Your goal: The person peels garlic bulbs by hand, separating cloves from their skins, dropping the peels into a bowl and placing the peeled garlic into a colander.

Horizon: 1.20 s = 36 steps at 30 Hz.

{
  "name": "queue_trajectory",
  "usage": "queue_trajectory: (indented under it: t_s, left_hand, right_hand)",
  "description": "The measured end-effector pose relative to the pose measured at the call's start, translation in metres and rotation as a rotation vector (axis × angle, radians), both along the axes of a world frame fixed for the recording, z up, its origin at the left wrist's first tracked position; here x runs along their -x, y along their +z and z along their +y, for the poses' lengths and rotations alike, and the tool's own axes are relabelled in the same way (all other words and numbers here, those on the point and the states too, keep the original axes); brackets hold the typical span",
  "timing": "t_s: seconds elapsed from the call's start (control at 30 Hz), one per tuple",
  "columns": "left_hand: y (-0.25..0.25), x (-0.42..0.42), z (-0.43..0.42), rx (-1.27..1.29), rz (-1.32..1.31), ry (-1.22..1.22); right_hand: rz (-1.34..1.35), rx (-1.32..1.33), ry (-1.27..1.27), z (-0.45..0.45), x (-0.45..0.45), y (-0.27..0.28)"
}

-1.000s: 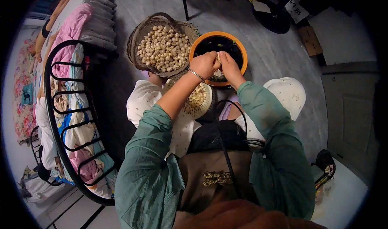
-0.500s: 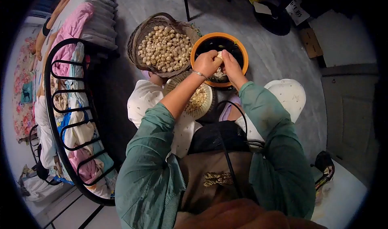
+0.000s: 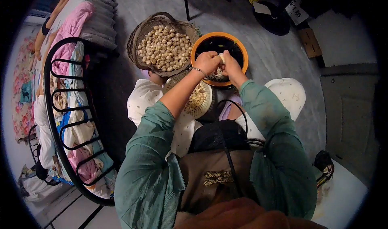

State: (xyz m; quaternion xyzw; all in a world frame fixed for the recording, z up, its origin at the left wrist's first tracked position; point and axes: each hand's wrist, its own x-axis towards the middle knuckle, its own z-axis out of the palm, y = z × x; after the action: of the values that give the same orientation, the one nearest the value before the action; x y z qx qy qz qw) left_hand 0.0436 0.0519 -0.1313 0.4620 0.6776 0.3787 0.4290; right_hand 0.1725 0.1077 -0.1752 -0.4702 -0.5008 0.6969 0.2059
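Observation:
Over an orange-rimmed tub [image 3: 243, 51], my left hand [image 3: 207, 62] and my right hand [image 3: 231, 65] meet with fingers closed. Between their fingertips shows a pale garlic bulb [image 3: 222, 58], partly hidden by the fingers. Below the hands, pale bits that look like skins lie in the tub's dark inside. To the left stands a brown woven basket [image 3: 135, 39] heaped with whole garlic bulbs [image 3: 165, 49]. Nearer to me, under my left forearm, a cream slotted basket [image 3: 209, 99] holds loose pale cloves [image 3: 197, 98].
At left is a bed with a black metal frame [image 3: 48, 83] and piled bedding; another person's arm [image 3: 39, 47] rests beyond it. Black furniture legs [image 3: 186, 4] stand ahead. A cardboard box [image 3: 310, 42] and a grey door [image 3: 349, 107] are at right.
Both hands stay over the tub, and the fingers have shifted slightly around the garlic bulb. The baskets have not moved.

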Motion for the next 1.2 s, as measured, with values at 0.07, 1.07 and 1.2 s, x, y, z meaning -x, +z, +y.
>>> queue_trajectory:
  t_s: [0.07, 1.07, 1.2]
  left_hand:
    - [-0.006, 0.000, -0.001, -0.002, -0.005, -0.003]
    - [0.010, 0.014, -0.003, -0.422, 0.351, -0.249]
    - [0.010, 0.015, -0.006, -0.477, 0.464, -0.291]
  right_hand:
    - [0.051, 0.303, -0.024, 0.001, -0.003, 0.004]
    - [-0.147, -0.043, 0.158, 0.011, -0.005, 0.026]
    - [-0.091, 0.032, 0.134, 0.011, -0.008, 0.023]
